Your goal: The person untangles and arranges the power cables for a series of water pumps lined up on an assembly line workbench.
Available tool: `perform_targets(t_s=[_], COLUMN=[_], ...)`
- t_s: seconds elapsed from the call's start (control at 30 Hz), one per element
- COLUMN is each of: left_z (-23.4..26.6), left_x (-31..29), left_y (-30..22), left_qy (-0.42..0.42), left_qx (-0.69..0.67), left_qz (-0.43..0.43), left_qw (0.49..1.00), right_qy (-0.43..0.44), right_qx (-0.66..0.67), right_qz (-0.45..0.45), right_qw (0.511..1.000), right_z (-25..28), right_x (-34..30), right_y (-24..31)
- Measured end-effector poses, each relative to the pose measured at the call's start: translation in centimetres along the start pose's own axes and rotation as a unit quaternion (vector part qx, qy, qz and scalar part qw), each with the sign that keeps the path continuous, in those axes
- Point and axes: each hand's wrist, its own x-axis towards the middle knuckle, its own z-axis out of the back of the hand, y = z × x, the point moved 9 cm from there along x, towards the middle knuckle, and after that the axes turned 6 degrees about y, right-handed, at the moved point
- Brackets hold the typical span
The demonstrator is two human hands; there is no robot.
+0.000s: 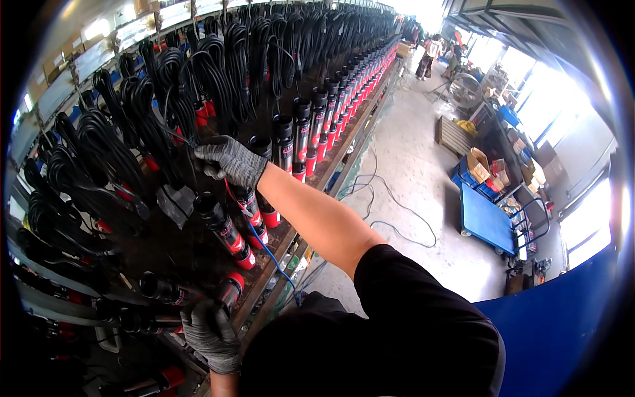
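My right hand (231, 161), in a grey knit glove, reaches out to the hanging bundles of black cable (173, 99). Its fingers are pinched together at a thin dark strand; what exactly they hold is too small to make out. Below that hand a thin red and blue wire (264, 246) runs down past the bench edge. Upright black and red cylinders (225, 228) stand just nearer to me. My left hand (210, 336), gloved alike, is curled low beside a tilted cylinder with a red end (231, 286). Whatever is inside its fingers is hidden.
A long row of similar cylinders (320, 119) lines the dark bench (165, 248) into the distance. On the floor to the right lie loose cables (403, 210). A blue flatbed cart (486, 215), a pallet (455, 140) and a large fan (465, 90) stand farther right; people (431, 56) are far off.
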Motion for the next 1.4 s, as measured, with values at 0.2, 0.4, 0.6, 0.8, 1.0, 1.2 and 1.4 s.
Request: perform_targets(t_s=[0.2, 0.4, 0.6, 0.8, 1.0, 1.2, 1.4], left_z=[-1.0, -2.0, -3.5, -4.1, -3.4, -2.7, -4.6], left_x=[2.2, 6.1, 9.7, 12.2, 13.3, 13.7, 14.4], left_y=[-0.6, -2.3, -1.1, 1.2, 2.2, 2.7, 1.4], left_qy=[0.004, 0.044, 0.063, 0.079, 0.064, 0.057, 0.056], left_qx=[0.024, 0.079, 0.191, 0.222, 0.107, 0.206, 0.317], left_qz=[-0.057, -0.057, -0.041, 0.013, -0.033, 0.062, 0.099], left_qw=[0.998, 0.994, 0.979, 0.972, 0.992, 0.975, 0.941], right_qy=[-0.002, -0.018, -0.008, 0.069, 0.133, 0.252, 0.252], right_qx=[0.017, -0.055, -0.022, -0.119, -0.142, -0.348, -0.664], right_qz=[0.023, 0.036, 0.021, -0.042, -0.025, 0.058, 0.243], right_qw=[1.000, 0.998, 1.000, 0.990, 0.981, 0.901, 0.661], right_z=[-1.1, -1.6, -1.5, -2.6, -4.0, -5.6, -1.9], right_x=[0.0, -1.0, -0.7, -0.9, -1.1, -4.2, 2.6], right_y=[0.0, 1.1, 0.5, -0.1, 0.2, 8.1, 13.2])
